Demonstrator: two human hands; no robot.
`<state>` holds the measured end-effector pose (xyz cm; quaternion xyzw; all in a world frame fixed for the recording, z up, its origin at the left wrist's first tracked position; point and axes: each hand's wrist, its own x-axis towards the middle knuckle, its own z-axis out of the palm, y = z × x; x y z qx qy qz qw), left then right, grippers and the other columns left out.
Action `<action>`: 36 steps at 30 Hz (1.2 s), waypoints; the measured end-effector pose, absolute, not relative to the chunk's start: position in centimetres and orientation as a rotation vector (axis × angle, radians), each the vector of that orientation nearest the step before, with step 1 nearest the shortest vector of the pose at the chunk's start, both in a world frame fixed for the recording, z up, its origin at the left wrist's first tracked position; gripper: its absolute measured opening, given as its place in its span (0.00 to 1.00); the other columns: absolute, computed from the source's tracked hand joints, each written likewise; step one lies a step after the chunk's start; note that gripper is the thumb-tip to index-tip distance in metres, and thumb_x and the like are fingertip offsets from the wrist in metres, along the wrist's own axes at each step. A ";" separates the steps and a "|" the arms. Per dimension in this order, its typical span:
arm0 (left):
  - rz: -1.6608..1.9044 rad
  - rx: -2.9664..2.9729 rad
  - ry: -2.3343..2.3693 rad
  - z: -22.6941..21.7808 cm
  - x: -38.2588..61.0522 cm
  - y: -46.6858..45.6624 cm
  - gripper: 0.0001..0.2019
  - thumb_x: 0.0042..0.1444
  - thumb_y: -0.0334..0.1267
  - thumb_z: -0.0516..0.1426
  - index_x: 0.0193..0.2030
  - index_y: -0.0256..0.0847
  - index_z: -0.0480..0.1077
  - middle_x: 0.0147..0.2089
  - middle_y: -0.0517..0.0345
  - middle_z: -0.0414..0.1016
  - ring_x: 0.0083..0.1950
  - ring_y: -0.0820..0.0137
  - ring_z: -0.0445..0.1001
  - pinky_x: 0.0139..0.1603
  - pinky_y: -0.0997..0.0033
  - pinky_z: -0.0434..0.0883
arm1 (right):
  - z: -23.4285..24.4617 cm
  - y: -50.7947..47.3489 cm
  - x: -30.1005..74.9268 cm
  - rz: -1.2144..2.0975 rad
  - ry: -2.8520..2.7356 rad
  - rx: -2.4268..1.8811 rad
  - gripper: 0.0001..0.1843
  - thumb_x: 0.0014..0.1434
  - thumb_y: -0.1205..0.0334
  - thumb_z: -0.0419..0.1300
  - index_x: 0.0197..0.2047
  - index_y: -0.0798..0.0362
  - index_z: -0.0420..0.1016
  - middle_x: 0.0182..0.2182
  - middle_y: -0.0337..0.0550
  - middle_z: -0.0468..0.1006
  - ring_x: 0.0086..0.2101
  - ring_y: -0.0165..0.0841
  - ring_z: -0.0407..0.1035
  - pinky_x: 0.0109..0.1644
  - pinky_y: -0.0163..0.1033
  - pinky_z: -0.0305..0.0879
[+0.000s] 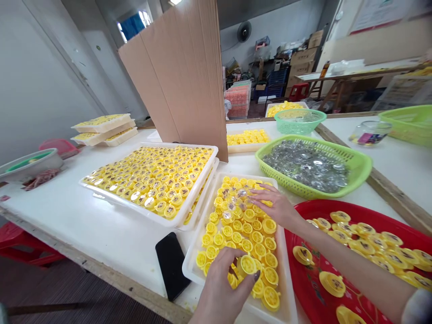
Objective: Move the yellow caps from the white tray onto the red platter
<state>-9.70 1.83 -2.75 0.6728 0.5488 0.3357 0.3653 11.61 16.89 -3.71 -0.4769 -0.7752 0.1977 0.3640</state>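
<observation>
Between the thumb and fingers of my left hand (pixel 224 281) is a small yellow round plastic case (pixel 248 264), held over the near part of a white tray (pixel 288 279). Rows of similar yellow cases (pixel 247 245) fill this tray. Toward its far end, a few clear plastic discs (pixel 228 216) lie on top of the cases. My right hand (pixel 275 204) reaches in from the right, its fingers stretched out just beside the discs. Whether the fingertips touch a disc I cannot tell.
A red tray (pixel 313 279) with loose yellow cases lies at the right. Behind it stands a green basket (pixel 362 168) of clear discs. Stacked white trays (pixel 175 220) of cases with printed faces and a black phone (pixel 171 265) are leftward. A cardboard sheet (pixel 189 76) stands upright.
</observation>
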 end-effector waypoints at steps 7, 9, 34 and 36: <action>1.029 1.411 1.339 -3.7 -8.8 1.6 0.12 0.53 0.43 0.62 0.39 0.39 0.69 0.43 0.51 0.78 0.39 0.67 0.74 0.38 0.68 0.70 | 0.0 10.3 12.0 1.131 -1.596 -1.202 0.17 0.57 0.45 0.61 0.34 0.51 0.68 0.37 0.47 0.84 0.39 0.40 0.79 0.45 0.47 0.75; 1.012 1.361 1.321 -3.9 -8.7 1.7 0.16 0.52 0.45 0.63 0.44 0.39 0.69 0.41 0.51 0.78 0.39 0.67 0.75 0.39 0.68 0.71 | 0.7 8.4 12.1 1.251 -1.522 -1.190 0.18 0.56 0.45 0.63 0.33 0.51 0.67 0.34 0.46 0.84 0.36 0.38 0.79 0.41 0.44 0.76; 0.956 1.364 1.262 -4.6 -6.6 0.4 0.17 0.51 0.32 0.59 0.49 0.39 0.71 0.34 0.57 0.76 0.31 0.72 0.72 0.32 0.75 0.69 | 0.0 0.1 10.6 1.070 -2.152 -1.415 0.15 0.69 0.52 0.46 0.34 0.48 0.64 0.30 0.35 0.74 0.31 0.30 0.67 0.35 0.35 0.59; 0.968 1.376 1.281 -4.7 -6.3 0.0 0.18 0.53 0.35 0.58 0.52 0.39 0.69 0.33 0.58 0.76 0.30 0.72 0.71 0.33 0.74 0.70 | -0.2 0.5 10.6 1.048 -2.119 -1.433 0.15 0.69 0.52 0.46 0.32 0.48 0.63 0.29 0.35 0.73 0.30 0.29 0.66 0.34 0.34 0.59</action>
